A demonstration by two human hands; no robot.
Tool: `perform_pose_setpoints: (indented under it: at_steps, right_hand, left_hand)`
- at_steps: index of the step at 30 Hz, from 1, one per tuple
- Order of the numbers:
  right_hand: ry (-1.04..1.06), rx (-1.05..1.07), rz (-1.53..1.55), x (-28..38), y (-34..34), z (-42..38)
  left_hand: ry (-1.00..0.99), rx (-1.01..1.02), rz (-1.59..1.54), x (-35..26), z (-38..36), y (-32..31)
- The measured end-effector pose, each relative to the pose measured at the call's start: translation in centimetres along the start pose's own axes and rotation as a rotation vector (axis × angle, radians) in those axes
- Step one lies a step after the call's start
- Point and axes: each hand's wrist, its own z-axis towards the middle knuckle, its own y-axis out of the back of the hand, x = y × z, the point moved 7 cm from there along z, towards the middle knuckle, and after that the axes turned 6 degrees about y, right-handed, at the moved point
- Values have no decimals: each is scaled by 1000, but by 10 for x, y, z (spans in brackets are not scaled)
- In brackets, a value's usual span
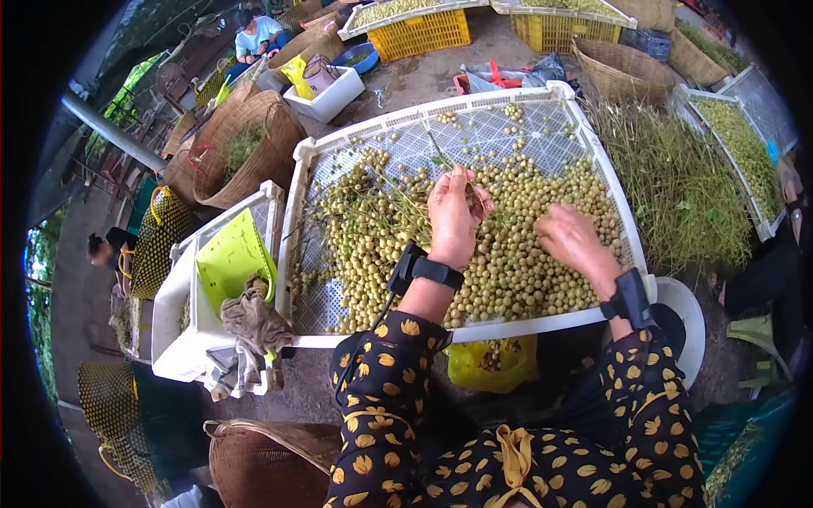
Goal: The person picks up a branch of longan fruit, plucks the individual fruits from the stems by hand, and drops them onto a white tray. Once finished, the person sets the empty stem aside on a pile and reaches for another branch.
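Observation:
A white mesh tray holds a wide layer of round pale yellow-green fruits, with stems and twigs mixed in on the left. Over the middle of the tray, my left hand is closed around thin stems that stick out above its fingers. My right hand hovers over the fruits at the right, its fingers curled together; anything between them is too small to make out. Both wrists wear black bands.
A white crate with a yellow-green scoop and a cloth adjoins the tray's left side. Cut stems lie piled at the right. Wicker baskets stand at the left. A person sits at the back left.

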Motion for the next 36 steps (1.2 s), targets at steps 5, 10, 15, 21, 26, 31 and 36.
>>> perform_pose_setpoints:
  at_steps: [5, 10, 15, 21, 26, 31, 36]
  right_hand:
    - [30, -116, -54, 0, -7, 0]
    - [55, -245, 209, 13, 33, 1]
    - [-7, -245, 551, 13, 50, 2]
    - [-161, -265, 1036, 5, 43, 4]
    - [-223, -198, 1157, 8, 47, 4]
    - [-199, -113, 1260, 24, 42, 7]
    - [-152, -109, 1378, 28, 29, 13]
  left_hand:
    - [19, 83, 183, 1, -2, -3]
    - [77, 173, 456, 22, -9, -17]
    - [-201, 303, 883, 31, -14, -39]
    - [-4, 304, 754, 34, -20, -42]
    - [144, 250, 322, 30, -12, -29]
    - [207, 294, 232, 31, -16, -33]
    - [231, 348, 182, 39, -19, -37]
